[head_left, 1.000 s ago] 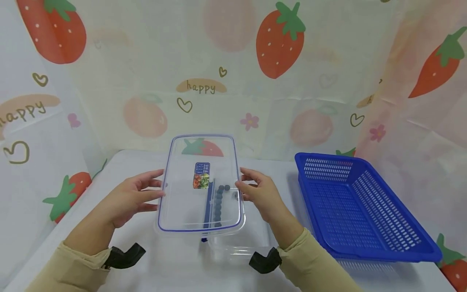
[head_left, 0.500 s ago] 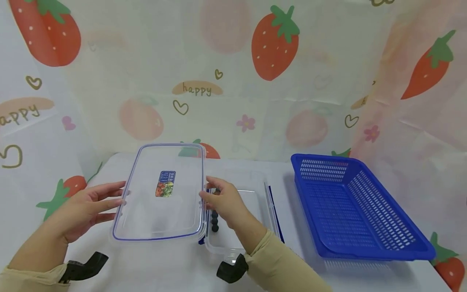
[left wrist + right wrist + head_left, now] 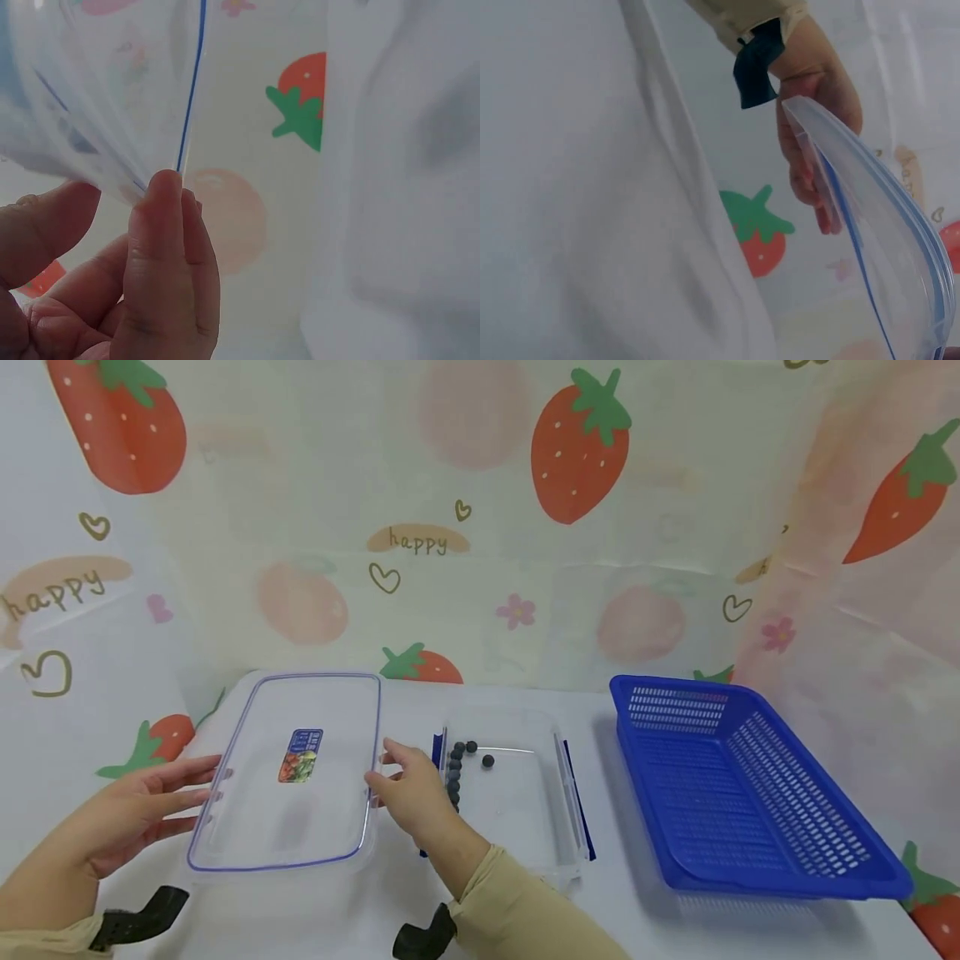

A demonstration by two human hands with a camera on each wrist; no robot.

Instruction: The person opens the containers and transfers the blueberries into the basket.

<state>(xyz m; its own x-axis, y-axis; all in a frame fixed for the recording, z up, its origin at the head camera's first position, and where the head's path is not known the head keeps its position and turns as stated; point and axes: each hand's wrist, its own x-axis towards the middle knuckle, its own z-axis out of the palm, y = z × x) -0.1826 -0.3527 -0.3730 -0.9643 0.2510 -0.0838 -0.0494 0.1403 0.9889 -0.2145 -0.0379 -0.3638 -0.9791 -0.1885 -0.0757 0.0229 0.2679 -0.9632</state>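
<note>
Both hands carry the clear blue-rimmed lid (image 3: 288, 772) at nine o'clock of the open clear container (image 3: 517, 785), left hand (image 3: 131, 814) and right hand (image 3: 405, 789) pinching opposite edges. Blueberries (image 3: 456, 768) lie uncovered inside. Judging by this, the lid is in mid-removal and needs a flat set-down on the white table (image 3: 345, 902).

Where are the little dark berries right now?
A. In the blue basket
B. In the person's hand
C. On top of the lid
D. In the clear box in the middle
D: the berries lie inside the open clear box, between the lid held by both hands and the blue basket.
</note>
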